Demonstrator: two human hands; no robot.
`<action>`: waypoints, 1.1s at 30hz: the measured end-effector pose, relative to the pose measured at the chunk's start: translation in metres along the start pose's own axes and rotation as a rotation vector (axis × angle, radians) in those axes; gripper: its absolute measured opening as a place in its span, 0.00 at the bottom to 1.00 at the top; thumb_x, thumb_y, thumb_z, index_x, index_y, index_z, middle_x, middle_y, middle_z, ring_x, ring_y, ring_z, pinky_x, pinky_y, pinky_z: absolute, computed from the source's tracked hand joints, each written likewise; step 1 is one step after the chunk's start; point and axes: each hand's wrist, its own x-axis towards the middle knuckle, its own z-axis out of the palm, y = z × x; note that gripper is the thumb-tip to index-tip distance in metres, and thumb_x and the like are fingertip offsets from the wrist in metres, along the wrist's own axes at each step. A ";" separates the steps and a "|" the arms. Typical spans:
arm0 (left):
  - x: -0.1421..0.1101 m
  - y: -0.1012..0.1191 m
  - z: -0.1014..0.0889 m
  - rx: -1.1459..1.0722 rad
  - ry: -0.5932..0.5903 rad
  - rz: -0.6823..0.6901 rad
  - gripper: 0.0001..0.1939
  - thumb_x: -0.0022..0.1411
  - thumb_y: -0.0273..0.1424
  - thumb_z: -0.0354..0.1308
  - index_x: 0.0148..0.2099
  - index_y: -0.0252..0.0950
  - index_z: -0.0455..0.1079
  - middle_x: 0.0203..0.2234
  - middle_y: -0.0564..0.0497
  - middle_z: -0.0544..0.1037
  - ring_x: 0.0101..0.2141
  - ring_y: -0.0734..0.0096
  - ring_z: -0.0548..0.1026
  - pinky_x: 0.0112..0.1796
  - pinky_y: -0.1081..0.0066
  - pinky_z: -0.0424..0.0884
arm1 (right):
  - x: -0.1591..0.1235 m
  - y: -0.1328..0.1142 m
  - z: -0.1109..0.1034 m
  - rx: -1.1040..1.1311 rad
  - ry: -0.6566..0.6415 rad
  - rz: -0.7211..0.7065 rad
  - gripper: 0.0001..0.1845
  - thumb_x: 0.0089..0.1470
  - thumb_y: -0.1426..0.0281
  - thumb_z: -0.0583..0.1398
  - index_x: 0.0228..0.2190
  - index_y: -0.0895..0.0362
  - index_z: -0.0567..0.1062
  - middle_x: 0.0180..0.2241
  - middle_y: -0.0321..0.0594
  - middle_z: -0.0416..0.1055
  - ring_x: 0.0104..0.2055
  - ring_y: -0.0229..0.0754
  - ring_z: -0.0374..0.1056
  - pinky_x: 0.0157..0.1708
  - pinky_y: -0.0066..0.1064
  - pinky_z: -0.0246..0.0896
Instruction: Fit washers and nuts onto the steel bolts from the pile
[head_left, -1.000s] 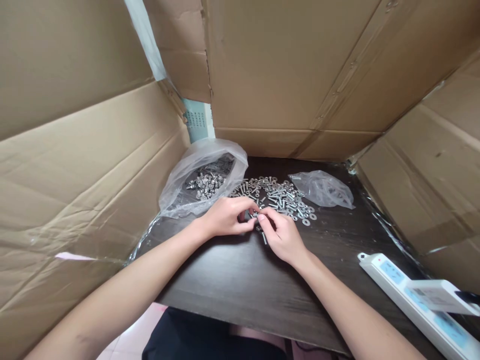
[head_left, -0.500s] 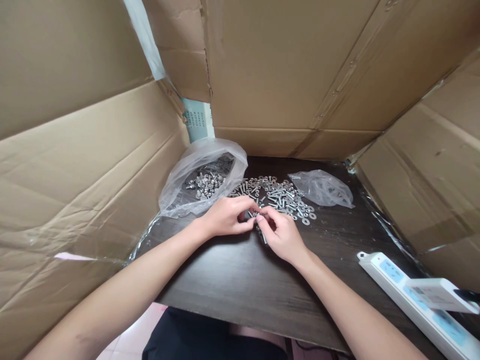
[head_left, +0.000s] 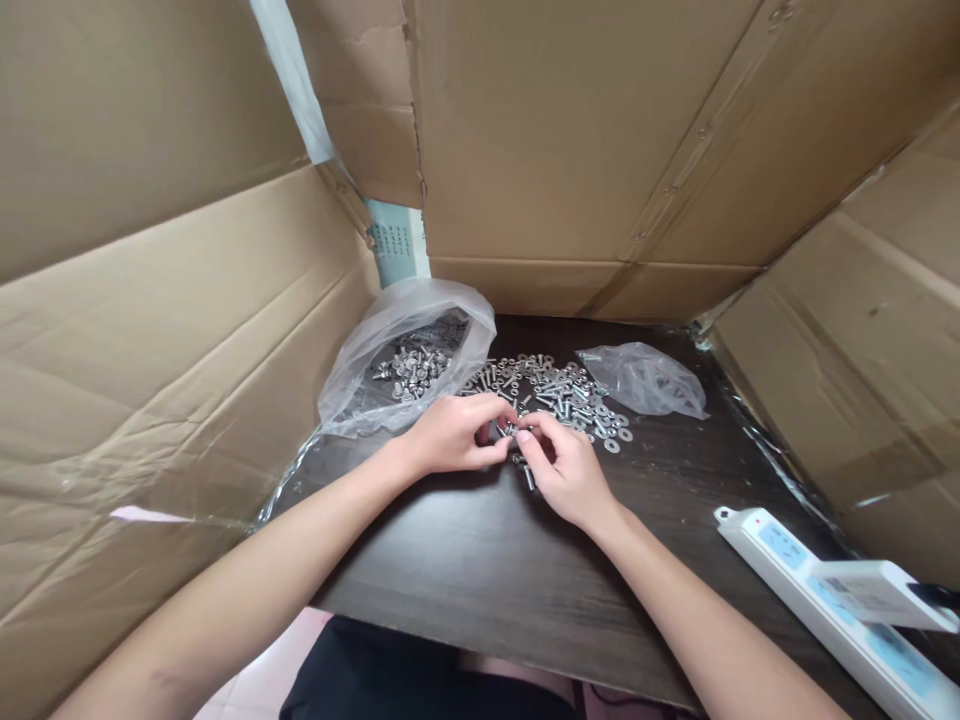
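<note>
My left hand [head_left: 466, 432] and my right hand [head_left: 568, 468] meet fingertip to fingertip over the dark table. A small metal bolt [head_left: 503, 431] shows between the left thumb and index finger, which are closed on it. The right thumb and index finger pinch at the bolt's other end; whatever small piece they hold is hidden. Just under the right fingers, a loose bolt [head_left: 529, 478] lies on the table. Beyond the hands spreads a pile of silvery bolts [head_left: 559, 397], with flat washers [head_left: 624, 435] along its right side and small nuts mixed in.
At the left stands an open clear plastic bag [head_left: 349, 385] holding many bolts with washers [head_left: 416, 370]. A smaller clear bag [head_left: 649, 380] lies right of the pile. A white power strip [head_left: 806, 590] with a plugged-in adapter sits at right. Cardboard walls [head_left: 585, 130] surround the table [head_left: 450, 560].
The right fingertips have shifted slightly to the right, away from the left ones, baring more of the small metal parts between them. The left hand has stayed put.
</note>
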 end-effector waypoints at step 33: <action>0.001 0.001 0.000 -0.014 -0.013 -0.007 0.07 0.62 0.32 0.60 0.42 0.37 0.72 0.32 0.54 0.79 0.25 0.76 0.74 0.29 0.75 0.66 | 0.000 0.000 -0.001 -0.009 -0.070 0.018 0.14 0.70 0.65 0.52 0.33 0.54 0.71 0.26 0.36 0.72 0.27 0.41 0.68 0.30 0.30 0.56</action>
